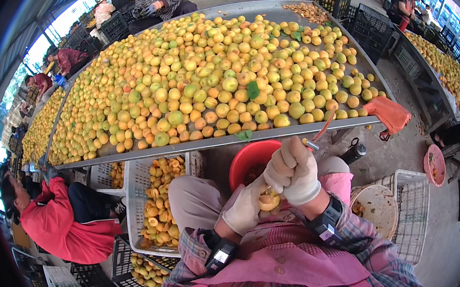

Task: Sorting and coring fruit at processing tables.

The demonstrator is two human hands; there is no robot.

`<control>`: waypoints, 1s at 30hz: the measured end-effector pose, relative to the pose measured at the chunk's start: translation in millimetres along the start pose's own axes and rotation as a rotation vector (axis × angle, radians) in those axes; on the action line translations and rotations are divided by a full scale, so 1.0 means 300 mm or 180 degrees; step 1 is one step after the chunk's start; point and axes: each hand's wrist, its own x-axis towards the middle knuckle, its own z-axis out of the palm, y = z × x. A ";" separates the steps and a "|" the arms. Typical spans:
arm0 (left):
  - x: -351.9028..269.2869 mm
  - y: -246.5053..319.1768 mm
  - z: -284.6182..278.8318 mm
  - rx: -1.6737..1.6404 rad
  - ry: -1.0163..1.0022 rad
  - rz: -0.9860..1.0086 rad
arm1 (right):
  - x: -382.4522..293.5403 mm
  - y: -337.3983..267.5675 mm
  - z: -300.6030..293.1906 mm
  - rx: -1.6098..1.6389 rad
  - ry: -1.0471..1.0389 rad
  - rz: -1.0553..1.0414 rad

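Both my hands wear pale work gloves and meet above my lap. My left hand (pixel 247 206) is closed around a yellow apricot (pixel 269 201). My right hand (pixel 293 172) grips a tool with a metal end (pixel 310 144) that sticks out above the fist; its lower part meets the apricot and is mostly hidden by my fingers. Just beyond my hands a red plastic bucket (pixel 236 163) stands between my knees, with dark contents. Ahead, a metal-rimmed sorting table (pixel 213 144) carries a wide heap of whole apricots (pixel 191 89).
A white crate (pixel 134 202) of split apricots stands at my left, beside a person in red (pixel 67 225). To the right are a white bucket (pixel 379 208), a white crate (pixel 413 209), a black flask (pixel 353 152) and a pink basin (pixel 434 165). An orange cloth (pixel 387 114) hangs at the table corner.
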 end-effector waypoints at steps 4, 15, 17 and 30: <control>0.007 -0.011 0.013 0.0497 0.0179 0.0782 | -0.004 -0.005 -0.002 0.0092 0.0093 -0.0009; 0.041 -0.027 -0.057 -0.0519 0.0689 -0.0196 | 0.016 -0.065 0.018 -0.1254 0.1266 -0.0357; 0.055 -0.036 -0.062 -0.0288 0.1418 0.0551 | 0.015 -0.040 0.018 -0.1776 0.1424 0.0332; 0.064 -0.102 -0.093 0.1342 0.2570 0.1196 | 0.010 0.164 0.010 -0.1811 0.0980 0.1454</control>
